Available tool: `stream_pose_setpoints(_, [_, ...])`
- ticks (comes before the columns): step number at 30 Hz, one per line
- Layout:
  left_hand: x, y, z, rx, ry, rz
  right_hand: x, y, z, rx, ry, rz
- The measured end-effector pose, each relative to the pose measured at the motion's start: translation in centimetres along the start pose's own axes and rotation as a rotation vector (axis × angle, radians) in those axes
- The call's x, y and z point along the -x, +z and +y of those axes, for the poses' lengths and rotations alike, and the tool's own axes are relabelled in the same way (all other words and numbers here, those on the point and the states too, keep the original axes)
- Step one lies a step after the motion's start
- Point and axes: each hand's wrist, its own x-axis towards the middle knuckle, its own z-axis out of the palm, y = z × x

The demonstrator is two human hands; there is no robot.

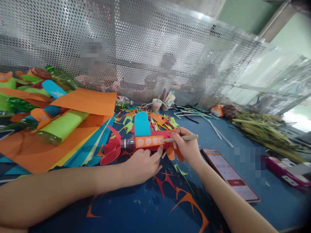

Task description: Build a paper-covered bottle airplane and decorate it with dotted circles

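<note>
A plastic bottle wrapped in red and orange paper point(145, 142) lies on its side on the blue table point(145, 207), with a blue paper fin standing on top and red paper fins at its neck. My left hand point(143, 165) rests against the near side of the bottle, fingers curled and touching it. My right hand point(186, 144) pinches a thin wooden stick point(187, 138) like a pen, its tip on the orange band with pale ovals.
Sheets of orange, blue and green paper point(60, 129) and wrapped bottles are piled at the left. A phone point(229, 174) lies at the right, past it green stalks point(259, 129) and a pink object point(286, 171). Paper scraps litter the table. A perforated metal screen point(145, 48) stands behind.
</note>
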Motion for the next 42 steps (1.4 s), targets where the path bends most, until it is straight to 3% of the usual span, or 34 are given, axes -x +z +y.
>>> stream_pose_setpoints(23, [-0.1, 0.0, -0.1, 0.008, -0.005, -0.006, 0.0, 0.0, 0.1, -0.067, 0.014, -0.019])
stream_pose_setpoints(25, [0.0, 0.0, 0.0, 0.003, -0.005, -0.001, -0.1, 0.0, 0.1, -0.124, -0.019, 0.033])
stream_pose_setpoints(31, [-0.2, -0.3, -0.6, 0.043, -0.026, -0.006, -0.4, -0.3, 0.3, -0.165, -0.111, 0.426])
stream_pose_setpoints(33, [-0.5, -0.5, -1.3, 0.087, -0.055, 0.013, -0.6, -0.4, 0.6, -0.161, -0.105, 0.487])
stream_pose_setpoints(38, [-1.4, -1.1, -4.0, 0.326, -0.197, 0.105, -1.1, -0.4, 2.0, -0.144, -0.029, 0.366])
stream_pose_setpoints(42, [-2.0, -2.3, -6.4, 0.616, -0.298, 0.027, -1.2, 0.2, 2.9, -0.238, 0.059, 0.239])
